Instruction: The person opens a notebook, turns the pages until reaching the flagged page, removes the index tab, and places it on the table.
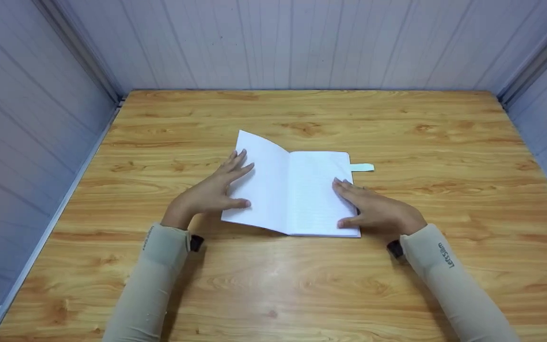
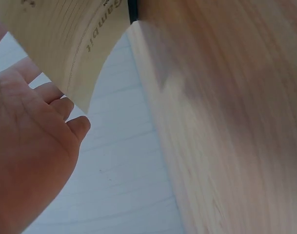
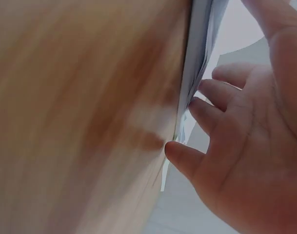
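Note:
An open notebook (image 1: 318,194) lies on the wooden table, its right side a block of faintly lined pages. Its left leaf (image 1: 266,185) is blank white inside and stands raised at a slant. In the left wrist view the tan outer face (image 2: 75,44) of that leaf shows printed lettering. My left hand (image 1: 212,192) touches the raised leaf at its outer edge, fingers spread. On the right page's outer edge rests my right hand (image 1: 373,206), fingers extended. The right wrist view shows its fingertips along the page block (image 3: 199,48). A pale green strap (image 1: 362,167) sticks out from the right side.
The wooden tabletop (image 1: 273,289) extends around the notebook. White panelled walls (image 1: 273,42) border the table at the back and both sides. A dark band (image 1: 197,243) is on the left wrist, another (image 1: 395,249) on the right.

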The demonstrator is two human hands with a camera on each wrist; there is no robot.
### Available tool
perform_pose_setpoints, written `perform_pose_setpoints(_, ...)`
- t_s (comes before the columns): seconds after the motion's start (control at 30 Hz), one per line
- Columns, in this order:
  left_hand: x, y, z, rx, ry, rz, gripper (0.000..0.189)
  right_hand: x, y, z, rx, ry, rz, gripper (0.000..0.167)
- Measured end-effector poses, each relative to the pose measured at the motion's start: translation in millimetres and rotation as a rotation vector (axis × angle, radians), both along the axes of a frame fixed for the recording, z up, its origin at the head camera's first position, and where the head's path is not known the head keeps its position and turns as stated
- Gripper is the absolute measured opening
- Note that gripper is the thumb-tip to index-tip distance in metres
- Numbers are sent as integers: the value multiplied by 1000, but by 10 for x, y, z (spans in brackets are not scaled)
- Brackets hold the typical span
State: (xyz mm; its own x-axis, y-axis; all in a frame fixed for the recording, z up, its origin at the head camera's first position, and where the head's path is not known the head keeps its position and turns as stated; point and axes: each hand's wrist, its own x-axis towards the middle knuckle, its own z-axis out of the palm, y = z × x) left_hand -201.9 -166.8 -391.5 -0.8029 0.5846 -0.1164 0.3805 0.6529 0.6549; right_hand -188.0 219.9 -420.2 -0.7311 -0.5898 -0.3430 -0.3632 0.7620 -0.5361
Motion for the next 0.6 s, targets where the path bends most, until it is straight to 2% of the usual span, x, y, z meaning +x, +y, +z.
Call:
perform_pose_setpoints(0.37, 18, 49, -160, -204, -123, 51, 98, -88, 74, -2, 31, -21, 23, 97)
perform_pose_setpoints(0.6, 21, 60, -248, -238, -175, 32, 99, -178, 127, -14, -6, -62, 41, 99)
